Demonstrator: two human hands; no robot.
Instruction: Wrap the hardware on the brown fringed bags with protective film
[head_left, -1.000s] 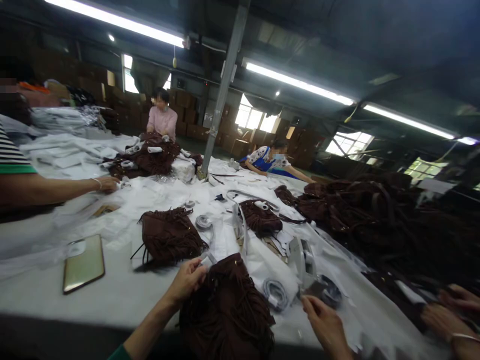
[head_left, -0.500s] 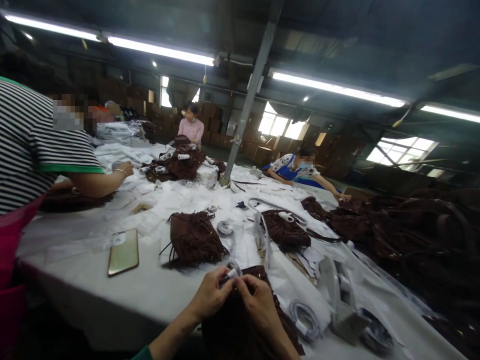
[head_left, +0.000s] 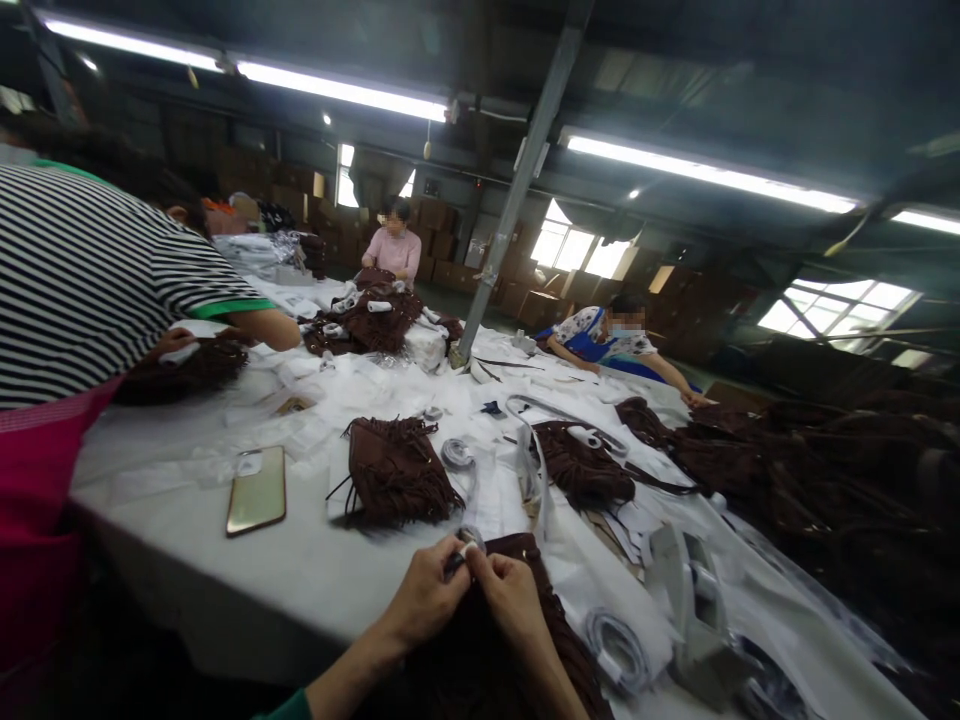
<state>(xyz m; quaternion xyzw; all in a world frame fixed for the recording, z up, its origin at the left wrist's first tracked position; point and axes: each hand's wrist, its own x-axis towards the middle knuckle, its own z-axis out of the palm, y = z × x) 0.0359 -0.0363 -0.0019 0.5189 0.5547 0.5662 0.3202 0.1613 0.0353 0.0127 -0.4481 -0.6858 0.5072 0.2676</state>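
Note:
My left hand [head_left: 429, 592] is closed round a small grey coiled strap [head_left: 470, 535] with a white wrap on it. Fingertips of my right hand [head_left: 510, 598] meet it there, pinching at the white wrap [head_left: 466, 549]. Both hands are over a dark brown fringed bag [head_left: 469, 655] at the table's near edge, partly hidden by my forearms. Beyond them a second brown fringed bag [head_left: 394, 470] lies on white paper, with a coiled grey strap [head_left: 457, 454] beside it. Another brown bag [head_left: 577, 465] lies further right.
A phone [head_left: 256, 492] lies on the white-covered table [head_left: 315, 575]. To the right are a tape dispenser [head_left: 694, 600] and a grey coil [head_left: 616, 650]. A metal post [head_left: 517, 200] rises mid-table. Co-workers stand left, behind and right; brown bags [head_left: 817, 480] are heaped at right.
The view has shifted slightly, so things appear further right. My fingers have closed in over the white wrap. The co-worker in stripes has leaned further over the table.

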